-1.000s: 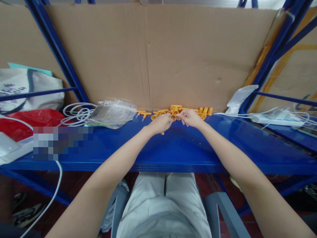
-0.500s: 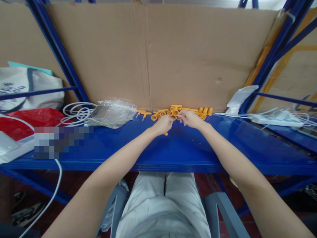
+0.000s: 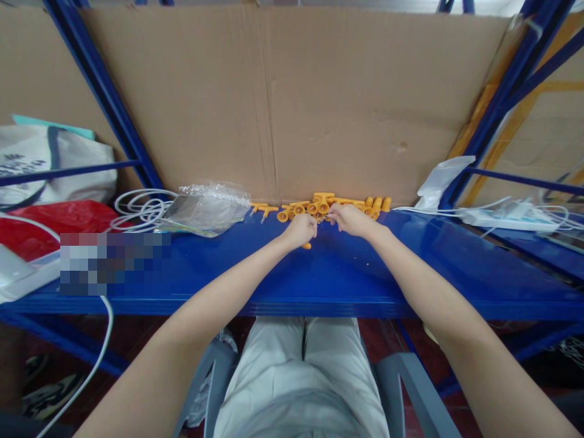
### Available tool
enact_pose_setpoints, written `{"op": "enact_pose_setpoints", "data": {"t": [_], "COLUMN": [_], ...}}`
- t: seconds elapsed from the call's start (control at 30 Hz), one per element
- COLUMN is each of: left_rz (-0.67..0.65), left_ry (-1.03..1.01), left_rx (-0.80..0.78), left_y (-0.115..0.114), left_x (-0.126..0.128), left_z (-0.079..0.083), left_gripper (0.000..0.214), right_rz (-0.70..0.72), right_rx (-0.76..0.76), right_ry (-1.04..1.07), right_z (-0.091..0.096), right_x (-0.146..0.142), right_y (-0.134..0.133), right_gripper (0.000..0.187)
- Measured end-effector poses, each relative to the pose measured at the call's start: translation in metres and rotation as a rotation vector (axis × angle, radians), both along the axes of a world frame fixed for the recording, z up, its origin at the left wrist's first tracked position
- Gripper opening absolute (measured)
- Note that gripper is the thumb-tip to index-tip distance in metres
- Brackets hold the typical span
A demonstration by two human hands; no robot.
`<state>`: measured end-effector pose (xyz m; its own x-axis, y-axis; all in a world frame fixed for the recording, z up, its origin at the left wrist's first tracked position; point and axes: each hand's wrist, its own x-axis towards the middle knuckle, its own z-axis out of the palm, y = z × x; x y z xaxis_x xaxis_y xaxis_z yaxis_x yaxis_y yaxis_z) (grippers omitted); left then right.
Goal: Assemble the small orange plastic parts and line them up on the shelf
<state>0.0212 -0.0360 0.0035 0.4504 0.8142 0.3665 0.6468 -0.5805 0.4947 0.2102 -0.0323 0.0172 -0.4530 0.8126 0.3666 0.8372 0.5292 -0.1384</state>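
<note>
My left hand [image 3: 300, 232] is closed around a yellow T-handled tool, whose yellow handle end [image 3: 307, 246] pokes out below the fist. A thin metal shaft [image 3: 321, 219] runs from it toward my right hand [image 3: 345, 218]. The fingertips of my right hand pinch at the shaft's far end; what exactly is between them is too small to make out. Right behind both hands lies a row of yellow cup-shaped parts [image 3: 298, 208], partly hidden by my fingers. Two more yellow T-shaped handles [image 3: 266, 211] with metal tips lie left of the row.
Clear plastic bags [image 3: 210, 210] and a coiled white cable [image 3: 143, 208] lie to the left on the blue table [image 3: 274, 274]. A cardboard sheet [image 3: 296, 103] stands along the back edge. On the right are a white power strip [image 3: 506, 219] and cables.
My hands stay almost in place, with a slightly wider gap between the left and right fingers. More of the metal shaft shows between them.
</note>
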Motion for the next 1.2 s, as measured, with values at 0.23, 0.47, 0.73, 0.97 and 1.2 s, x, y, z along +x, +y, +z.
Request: {"op": "enact_pose_setpoints", "data": {"t": [0.23,0.47,0.73,0.97,1.2], "left_rz": [0.057,0.066,-0.074,-0.210,-0.302], "left_ry": [-0.187,-0.501,-0.366,-0.099,0.064], "left_rx": [-0.176,-0.437,-0.504,-0.477,-0.469], "left_y": [-0.005,0.002,0.003,-0.006,-0.006], "left_x": [0.005,0.009,0.008,0.006,-0.015], "left_z": [0.002,-0.005,-0.012,-0.009,0.011], "left_gripper": [0.027,0.020,0.018,0.020,0.021], "right_rz": [-0.096,-0.143,-0.106,-0.129,-0.058], "right_rx": [0.110,0.113,0.114,0.113,0.015], "right_ry": [-0.133,-0.095,-0.153,-0.054,0.208], "right_z": [0.006,0.004,0.000,0.001,0.001], "right_x": [-0.007,-0.010,-0.030,-0.018,0.013], "right_y": [-0.010,-0.010,-0.023,-0.015,0.006], "right_gripper": [0.027,0.033,0.035,0.028,0.023]}}
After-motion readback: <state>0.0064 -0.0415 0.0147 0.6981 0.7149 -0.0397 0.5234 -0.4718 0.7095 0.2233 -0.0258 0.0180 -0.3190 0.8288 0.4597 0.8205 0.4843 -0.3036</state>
